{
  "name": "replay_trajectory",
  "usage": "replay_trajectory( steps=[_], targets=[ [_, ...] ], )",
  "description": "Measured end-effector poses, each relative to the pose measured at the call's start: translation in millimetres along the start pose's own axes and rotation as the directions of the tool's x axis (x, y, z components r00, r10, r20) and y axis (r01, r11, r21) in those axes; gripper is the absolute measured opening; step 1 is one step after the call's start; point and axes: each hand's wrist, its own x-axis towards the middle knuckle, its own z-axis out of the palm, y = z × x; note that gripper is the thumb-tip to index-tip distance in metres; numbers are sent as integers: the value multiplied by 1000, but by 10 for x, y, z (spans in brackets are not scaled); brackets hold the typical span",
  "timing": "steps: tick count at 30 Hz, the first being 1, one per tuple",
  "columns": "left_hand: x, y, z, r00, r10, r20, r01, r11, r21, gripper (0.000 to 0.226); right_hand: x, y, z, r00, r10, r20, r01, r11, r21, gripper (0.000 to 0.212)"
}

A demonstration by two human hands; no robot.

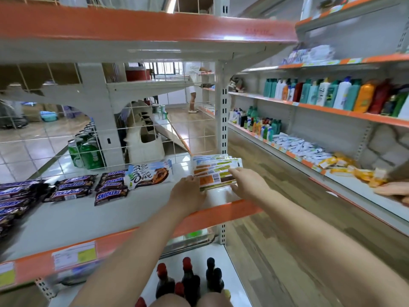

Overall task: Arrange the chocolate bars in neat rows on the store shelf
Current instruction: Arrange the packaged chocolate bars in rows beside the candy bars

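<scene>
Both forearms reached over the shelf [221,210] edge. Left hand [187,193] and right hand [249,182] lay with straight fingers pressed on the face-down chocolate bars [215,171] at the right end, apparently squaring that row; next, nudging its edges flush.

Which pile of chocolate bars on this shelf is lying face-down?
The rightmost pile, between both hands: it shows pale backs with barcodes, while the blue-and-white Dove pile and brown Snickers bars show their logos.
</scene>
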Motion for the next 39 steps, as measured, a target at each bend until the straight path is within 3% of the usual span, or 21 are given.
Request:
replay_trajectory(
  steps=[8,15,21,25,32,38,39],
  targets=[
    [55,-39,-10,1000,-1,-31,0,1000,-11,44,166,-12,94,998,-64,-7,64,998,-1,25],
    [100,-93,-43,999,6,-33,-6,1000,-2,42,340,-15,133,993,-110,35,111,994,-22,30],
    [120,-156,-9,1000,-18,-23,18,1000,-1,42,374,-36,128,976,-217,15,216,954,-210,26],
    [136,-164,-10,999,-12,-39,12,1000,-8,40,392,-83,78,957,-277,90,291,904,-314,26],
    [111,-277,3,996,39,-77,-40,999,-1,41,416,-73,39,950,-265,168,312,849,-426,32],
    [53,-364,-94,959,169,-226,-157,985,70,51,336,-223,-223,939,-343,-34,273,799,-536,35],
    [44,-360,-120,954,174,-242,-161,984,71,54,335,-254,-255,953,-301,34,266,779,-568,32]
  ],
)
